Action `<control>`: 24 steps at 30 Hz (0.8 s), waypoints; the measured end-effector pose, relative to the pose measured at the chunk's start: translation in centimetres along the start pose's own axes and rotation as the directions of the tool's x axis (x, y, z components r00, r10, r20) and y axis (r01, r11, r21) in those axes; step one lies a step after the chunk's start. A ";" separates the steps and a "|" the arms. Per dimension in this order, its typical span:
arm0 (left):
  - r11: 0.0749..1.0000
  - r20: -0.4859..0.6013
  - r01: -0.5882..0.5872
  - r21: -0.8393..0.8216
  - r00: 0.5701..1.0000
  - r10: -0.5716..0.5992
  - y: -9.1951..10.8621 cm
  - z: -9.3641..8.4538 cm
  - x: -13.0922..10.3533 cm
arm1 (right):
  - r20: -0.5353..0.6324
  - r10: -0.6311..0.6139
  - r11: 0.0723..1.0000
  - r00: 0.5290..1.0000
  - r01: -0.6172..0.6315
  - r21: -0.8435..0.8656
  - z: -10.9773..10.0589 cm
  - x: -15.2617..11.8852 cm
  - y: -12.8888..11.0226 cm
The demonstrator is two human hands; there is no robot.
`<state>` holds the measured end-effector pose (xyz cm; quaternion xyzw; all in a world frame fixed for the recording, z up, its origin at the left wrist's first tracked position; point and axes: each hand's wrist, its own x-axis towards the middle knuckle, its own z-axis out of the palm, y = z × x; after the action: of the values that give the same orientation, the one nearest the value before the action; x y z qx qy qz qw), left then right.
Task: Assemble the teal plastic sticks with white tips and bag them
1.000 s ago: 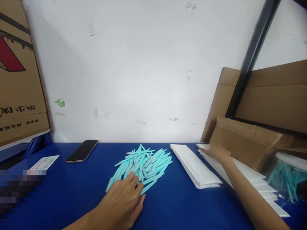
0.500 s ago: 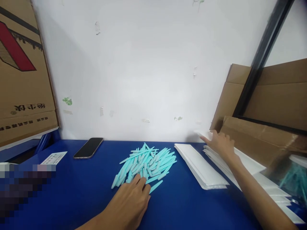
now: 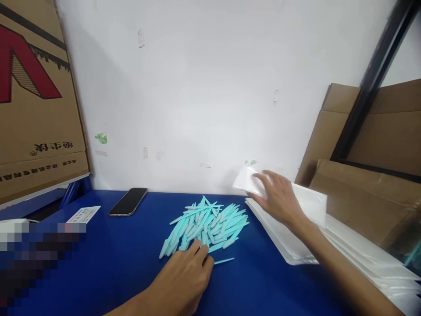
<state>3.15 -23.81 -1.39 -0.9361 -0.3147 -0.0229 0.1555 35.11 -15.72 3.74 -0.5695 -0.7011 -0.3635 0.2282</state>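
My left hand [image 3: 187, 272] is closed at the near edge of a heap of slender teal sticks [image 3: 204, 224] with paler, thicker ends. One thin teal stick [image 3: 224, 261] juts out to the right from its fingertips. Its other end is hidden by the hand. Above the right side of the table, my right hand [image 3: 278, 195] pinches a flat white plastic bag [image 3: 309, 204] between thumb and fingers. The bag reaches out on both sides of the hand. Below it lies a stack of white bags [image 3: 279, 239], partly covered by the hand and forearm.
A phone [image 3: 128, 202] and a printed card [image 3: 83, 214] lie on the blue table [image 3: 125, 250] at left. More white bags [image 3: 378, 263] are fanned out at right. Cardboard boxes [image 3: 355, 193] stand at right, and another large carton [image 3: 42, 118] at left.
My right hand has moved left from the far bags, carrying a white bag over the nearer stack. The stick at my left hand has turned; the view has shifted slightly.
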 end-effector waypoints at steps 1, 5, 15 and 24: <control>1.000 -0.008 0.003 0.001 1.000 -0.003 0.0 0.2 0.0 | 0.034 0.023 1.000 0.999 -0.023 -0.010 0.4 -0.1 0.0; 1.000 -0.047 0.015 0.025 0.999 -0.014 -0.1 0.8 0.1 | 0.237 0.256 0.966 0.937 -0.235 -0.111 2.2 -1.2 1.8; 1.000 -0.147 0.011 0.004 0.989 -0.010 -0.2 1.3 0.2 | 0.445 0.302 0.953 0.843 -0.282 -0.113 2.7 -1.9 4.7; 0.999 -0.124 0.003 -0.034 0.992 -0.007 -0.3 1.1 0.4 | 0.416 -0.488 0.750 0.767 0.124 0.650 -1.9 -1.4 -4.3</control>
<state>3.19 -23.04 -2.27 -0.9346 -0.3063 -0.0867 0.1587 31.12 -18.43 2.78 -0.4213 -0.9000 0.0222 0.1095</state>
